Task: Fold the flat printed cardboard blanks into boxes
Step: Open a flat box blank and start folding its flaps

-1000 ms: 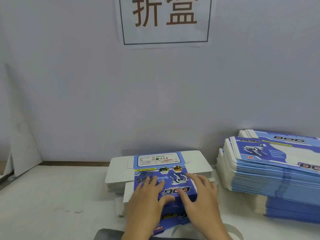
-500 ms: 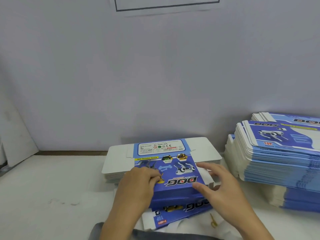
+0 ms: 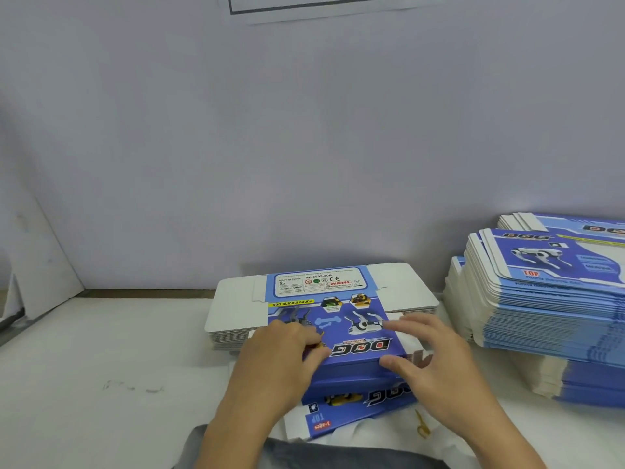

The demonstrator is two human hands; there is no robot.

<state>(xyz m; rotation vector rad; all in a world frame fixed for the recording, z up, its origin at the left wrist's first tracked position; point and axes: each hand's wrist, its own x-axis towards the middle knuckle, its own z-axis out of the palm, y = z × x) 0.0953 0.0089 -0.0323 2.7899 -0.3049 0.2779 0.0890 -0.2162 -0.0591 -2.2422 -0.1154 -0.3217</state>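
head view / blank [image 3: 329,328]: thin printed card, blue "DOG" artwork, top sheet of low centre stack [image 3: 233,336] on white table [image 3: 101,360], straight ahead, near wall
head view / handling guess: light, stiff across panels, bends readily at score lines; glossy print likely slippery under flat fingers; edges and flaps crease easily if pinched hard
head view / hold point guess: side edges next to a score line, thumb under, fingers on top; avoid white end flaps
head view / left hand [image 3: 280,367]: on left part of blank, fingers curled over printed face, thumb near front fold; looks like pinching card edge, underside hidden
head view / right hand [image 3: 429,360]: fingers spread and fairly straight, over right edge of blank, thumb tip touching front blue panel; blurred, contact of fingers uncertain
head view / front panel [image 3: 351,370]: already bent down from top face, between both thumbs
head view / loose blank [image 3: 341,418]: lies lower, tilted, partly under hands
head view / right stack [image 3: 548,299]: tall pile of flat blanks, well apart from hands
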